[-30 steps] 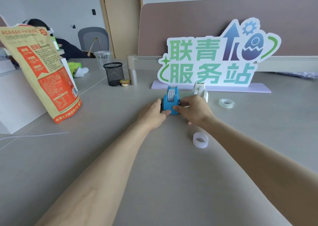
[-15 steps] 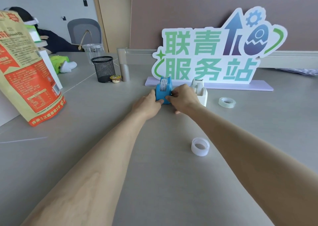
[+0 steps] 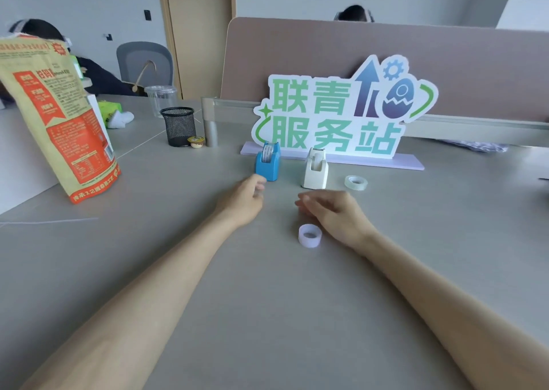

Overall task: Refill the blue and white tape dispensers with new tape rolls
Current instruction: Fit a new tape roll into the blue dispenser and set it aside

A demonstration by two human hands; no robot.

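Observation:
The blue tape dispenser (image 3: 268, 164) stands on the grey desk with a tape roll seated in it. The white tape dispenser (image 3: 315, 169) stands just to its right, also with a roll in its slot. A clear tape roll (image 3: 356, 182) lies flat right of the white dispenser. A white tape roll (image 3: 310, 235) lies nearer to me. My left hand (image 3: 245, 201) hovers just in front of the blue dispenser, fingers loosely curled and empty. My right hand (image 3: 332, 211) rests in front of the white dispenser, beside the white roll, holding nothing.
A standing sign with green characters (image 3: 335, 116) is behind the dispensers. A black mesh pen cup (image 3: 178, 125), a small cup (image 3: 196, 141) and a metal post (image 3: 210, 122) are at the back left. A large orange paper bag (image 3: 56, 122) stands at the left. People sit behind.
Both hands have let go of the blue dispenser and drawn back toward me. The dispenser now stands alone next to the white one.

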